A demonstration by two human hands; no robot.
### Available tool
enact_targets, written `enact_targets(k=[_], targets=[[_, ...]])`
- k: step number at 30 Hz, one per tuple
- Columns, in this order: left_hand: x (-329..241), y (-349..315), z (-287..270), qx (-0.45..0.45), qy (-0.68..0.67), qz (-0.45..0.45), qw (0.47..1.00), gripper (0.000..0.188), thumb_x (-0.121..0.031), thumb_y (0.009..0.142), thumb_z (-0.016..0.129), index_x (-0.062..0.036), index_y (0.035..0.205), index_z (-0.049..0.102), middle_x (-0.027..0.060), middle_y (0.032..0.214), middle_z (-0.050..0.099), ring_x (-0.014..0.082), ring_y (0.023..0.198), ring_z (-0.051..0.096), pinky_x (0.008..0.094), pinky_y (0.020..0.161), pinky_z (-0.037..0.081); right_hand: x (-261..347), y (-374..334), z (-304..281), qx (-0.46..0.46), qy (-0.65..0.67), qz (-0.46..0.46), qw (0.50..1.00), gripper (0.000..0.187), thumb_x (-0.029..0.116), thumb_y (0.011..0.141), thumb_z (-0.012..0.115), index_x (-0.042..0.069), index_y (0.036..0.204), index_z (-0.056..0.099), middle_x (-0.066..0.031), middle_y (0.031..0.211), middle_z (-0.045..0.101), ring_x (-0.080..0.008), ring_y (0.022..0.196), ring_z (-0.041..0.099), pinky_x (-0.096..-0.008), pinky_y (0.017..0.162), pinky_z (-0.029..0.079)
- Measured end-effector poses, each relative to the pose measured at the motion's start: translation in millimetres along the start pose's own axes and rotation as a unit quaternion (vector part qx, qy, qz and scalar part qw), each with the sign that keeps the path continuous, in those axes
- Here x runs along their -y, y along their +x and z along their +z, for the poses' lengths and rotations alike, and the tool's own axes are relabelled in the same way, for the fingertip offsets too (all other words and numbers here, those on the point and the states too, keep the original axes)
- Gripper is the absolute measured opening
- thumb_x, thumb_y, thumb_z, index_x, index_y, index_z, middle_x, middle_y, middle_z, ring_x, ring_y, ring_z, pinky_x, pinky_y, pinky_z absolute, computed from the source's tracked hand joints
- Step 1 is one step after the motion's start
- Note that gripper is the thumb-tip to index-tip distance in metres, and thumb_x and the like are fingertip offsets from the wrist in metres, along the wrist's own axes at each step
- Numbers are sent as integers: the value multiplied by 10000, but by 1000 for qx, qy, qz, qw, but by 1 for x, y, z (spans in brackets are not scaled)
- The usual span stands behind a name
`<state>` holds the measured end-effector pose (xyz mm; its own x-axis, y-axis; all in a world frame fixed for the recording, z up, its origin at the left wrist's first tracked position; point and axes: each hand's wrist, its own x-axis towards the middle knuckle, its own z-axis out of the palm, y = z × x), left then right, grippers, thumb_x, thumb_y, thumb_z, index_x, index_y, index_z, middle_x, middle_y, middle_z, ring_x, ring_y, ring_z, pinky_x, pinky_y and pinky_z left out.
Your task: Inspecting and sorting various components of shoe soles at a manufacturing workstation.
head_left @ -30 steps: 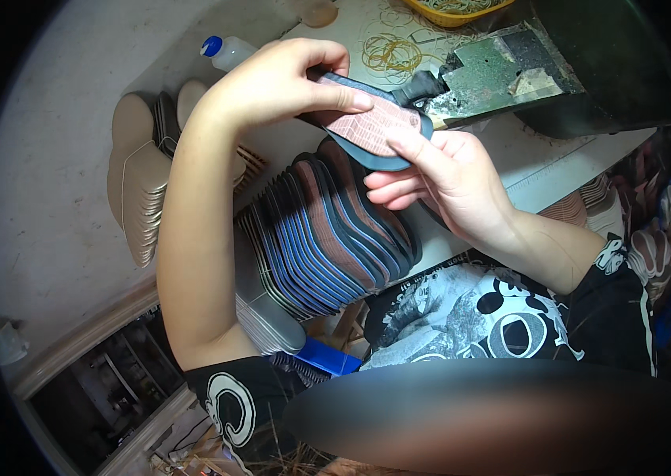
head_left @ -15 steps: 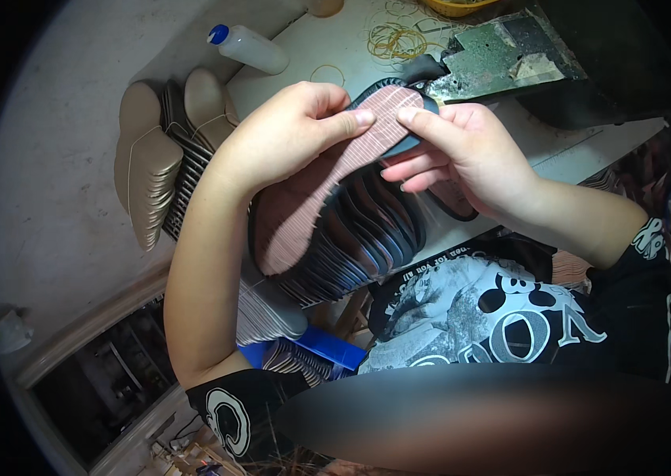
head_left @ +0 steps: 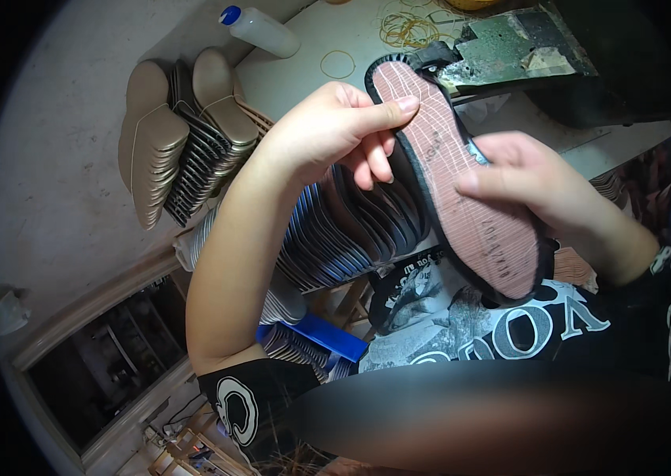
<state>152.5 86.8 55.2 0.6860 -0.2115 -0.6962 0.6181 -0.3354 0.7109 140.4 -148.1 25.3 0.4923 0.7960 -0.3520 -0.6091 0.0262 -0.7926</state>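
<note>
A shoe sole [head_left: 474, 208] hangs between my hands, its pinkish ribbed face toward me and a dark rim around it. Its narrower end points up, and the broad end tilts down to the right in front of my shirt. My left hand [head_left: 343, 131] is closed on the upper end, thumb pressed on the pink face. On the sole's right edge lies my right hand [head_left: 530, 178], thumb over the face at mid-length and fingers mostly behind it, slightly blurred. A bluish patch shows at that edge. Behind and below my left hand stands a row of dark soles [head_left: 327, 230].
Bundled tan insoles [head_left: 157, 143] lean by the wall at left. On the white table [head_left: 327, 28] are a white bottle with a blue cap [head_left: 264, 33], yellow rubber bands [head_left: 411, 30] and a worn green metal plate [head_left: 518, 55]. A blue bin [head_left: 323, 339] sits below.
The sole has swung round: its broad end, at lower left before, now points to lower right. My right hand has shifted from the upper end down to the sole's middle right edge.
</note>
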Motion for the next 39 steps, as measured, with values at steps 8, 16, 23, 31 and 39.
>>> enact_targets(k=[8, 16, 23, 31, 39], targets=[[-1, 5, -4, -78, 70, 39, 994, 533, -496, 837, 665, -48, 568, 563, 28, 420, 494, 78, 316, 437, 204, 330, 364, -7, -30, -19, -75, -2, 5, 997, 342, 188, 826, 680, -66, 1050, 630, -86, 954, 674, -94, 823, 619, -231, 770, 488], [24, 17, -26, -205, 9, 130, 970, 501, -505, 876, 604, -89, 603, 546, -16, 457, 458, 69, 371, 357, 224, 395, 338, -11, 36, 6, -46, 80, -97, 991, 360, 188, 855, 673, -64, 1099, 592, -97, 966, 669, -118, 785, 648, -259, 723, 526], [79, 14, 31, -286, -252, 346, 858, 318, -311, 990, 467, -10, 1014, 567, 97, 856, 643, 158, 739, 621, 284, 701, 510, -49, 23, 33, -41, -134, -200, 970, 305, 175, 848, 682, -43, 1054, 630, -64, 902, 680, -84, 782, 604, -263, 727, 496], [87, 18, 34, -89, -464, 388, 791, 298, -309, 1003, 409, -34, 1049, 514, 98, 744, 580, 191, 567, 575, 304, 532, 512, -51, 12, 46, -21, -401, -274, 874, 332, 163, 794, 698, -42, 1028, 582, -155, 719, 615, -254, 640, 627, -323, 608, 486], [117, 10, 31, -409, -423, 468, 660, 276, -108, 944, 533, -11, 1197, 476, 125, 1097, 581, 203, 994, 573, 345, 900, 458, -70, 9, 42, -79, -90, -315, 942, 275, 15, 854, 649, -41, 1108, 557, -53, 915, 628, -71, 767, 619, -195, 647, 509]])
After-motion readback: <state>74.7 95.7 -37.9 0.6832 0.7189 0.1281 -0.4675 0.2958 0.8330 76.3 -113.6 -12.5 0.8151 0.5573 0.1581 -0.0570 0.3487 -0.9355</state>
